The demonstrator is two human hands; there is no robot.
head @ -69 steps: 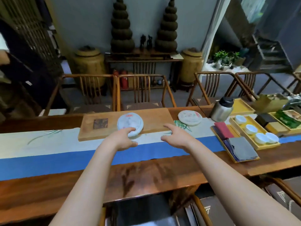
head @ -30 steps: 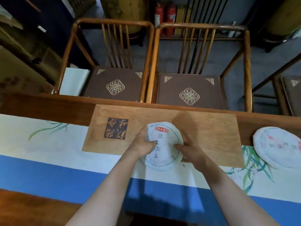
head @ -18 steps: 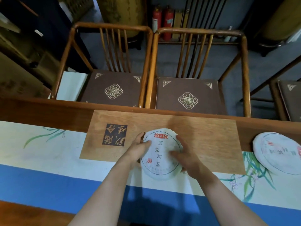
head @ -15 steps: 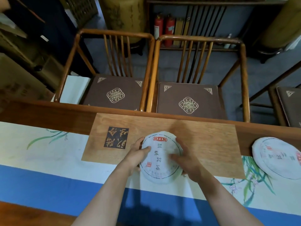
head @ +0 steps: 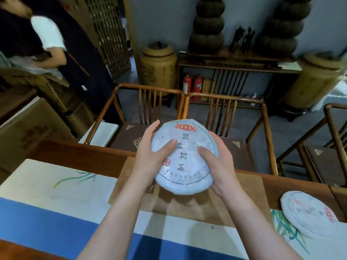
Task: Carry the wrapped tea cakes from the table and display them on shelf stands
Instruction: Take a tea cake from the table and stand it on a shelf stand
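A round tea cake in white paper with a red label and dark characters hangs in the air above the wooden board, tilted toward me. My left hand grips its left edge, thumb on the face. My right hand grips the right edge the same way. A second wrapped tea cake lies flat on the table runner at the right.
The long wooden table carries a white and blue runner. Two wooden chairs stand close behind it, another at the right. A person stands at the far left by cardboard boxes. Large jars and a console table line the back wall.
Both hands have lifted the tea cake off the wooden board and raised it toward me. The view has tipped up, showing the back wall again.
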